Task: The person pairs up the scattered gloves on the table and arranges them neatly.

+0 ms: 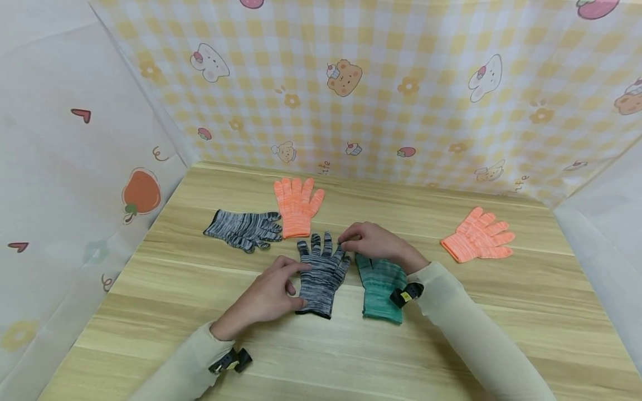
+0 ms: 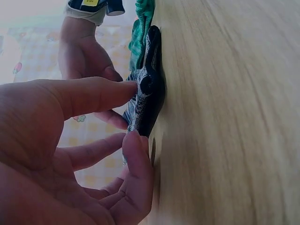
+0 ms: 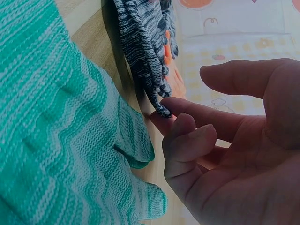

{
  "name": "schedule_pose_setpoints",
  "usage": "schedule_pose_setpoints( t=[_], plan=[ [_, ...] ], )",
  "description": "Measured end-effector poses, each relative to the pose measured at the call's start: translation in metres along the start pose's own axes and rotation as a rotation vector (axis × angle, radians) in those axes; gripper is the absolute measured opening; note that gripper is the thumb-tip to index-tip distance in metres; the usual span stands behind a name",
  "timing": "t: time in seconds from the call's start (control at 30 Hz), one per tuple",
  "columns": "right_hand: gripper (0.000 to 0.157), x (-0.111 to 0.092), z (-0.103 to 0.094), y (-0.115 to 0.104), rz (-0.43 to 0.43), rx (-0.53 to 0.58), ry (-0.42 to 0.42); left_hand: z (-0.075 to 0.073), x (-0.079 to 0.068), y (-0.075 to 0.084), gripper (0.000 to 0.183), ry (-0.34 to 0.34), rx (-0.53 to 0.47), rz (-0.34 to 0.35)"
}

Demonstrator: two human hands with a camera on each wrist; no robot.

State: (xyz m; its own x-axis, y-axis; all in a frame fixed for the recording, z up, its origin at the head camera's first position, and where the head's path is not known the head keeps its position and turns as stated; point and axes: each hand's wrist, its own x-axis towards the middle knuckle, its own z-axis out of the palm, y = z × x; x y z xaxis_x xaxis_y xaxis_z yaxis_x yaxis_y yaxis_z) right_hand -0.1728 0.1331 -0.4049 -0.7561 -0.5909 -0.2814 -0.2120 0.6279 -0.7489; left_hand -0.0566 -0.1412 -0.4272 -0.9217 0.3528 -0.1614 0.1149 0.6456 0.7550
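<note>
A grey-and-black striped knit glove [image 1: 321, 278] lies flat on the table, its fingers toward the back wall. My left hand [image 1: 273, 289] rests along its left side, thumb on the cuff and a fingertip on the palm part. In the left wrist view, the thumb [image 2: 103, 96] presses the dark cuff edge [image 2: 147, 89]. My right hand [image 1: 376, 242] reaches over a green knit glove [image 1: 383, 295] and touches a fingertip of the striped glove. In the right wrist view, the thumb [image 3: 234, 77] stays apart from that glove, and other fingers are bent.
A second striped glove [image 1: 243, 228] lies sideways at the left, beside an orange glove [image 1: 297, 209]. Another orange glove [image 1: 478, 236] lies at the right. A yellow checked cloth [image 1: 381, 122] hangs behind the wooden table [image 1: 200, 295].
</note>
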Motion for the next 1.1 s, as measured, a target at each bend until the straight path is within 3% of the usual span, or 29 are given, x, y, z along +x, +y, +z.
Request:
schedule_pose_setpoints(
  t=[0.43,0.67,0.87,1.1],
  plan=[
    [0.036,0.001,0.001,0.002,-0.006,0.043,0.013,-0.008,-0.002,-0.003,0.054,-0.025,-0.009,0.03],
    [0.034,-0.002,-0.001,0.003,0.003,0.135,0.078,-0.021,0.0,-0.008,0.046,-0.018,-0.035,0.102],
    [0.035,-0.002,-0.002,0.001,0.012,0.299,0.139,-0.035,0.003,-0.013,0.04,0.078,-0.032,0.151],
    [0.038,-0.001,0.0,-0.005,0.018,0.504,0.166,-0.051,0.005,-0.018,0.04,0.16,-0.127,0.159]
  ],
)
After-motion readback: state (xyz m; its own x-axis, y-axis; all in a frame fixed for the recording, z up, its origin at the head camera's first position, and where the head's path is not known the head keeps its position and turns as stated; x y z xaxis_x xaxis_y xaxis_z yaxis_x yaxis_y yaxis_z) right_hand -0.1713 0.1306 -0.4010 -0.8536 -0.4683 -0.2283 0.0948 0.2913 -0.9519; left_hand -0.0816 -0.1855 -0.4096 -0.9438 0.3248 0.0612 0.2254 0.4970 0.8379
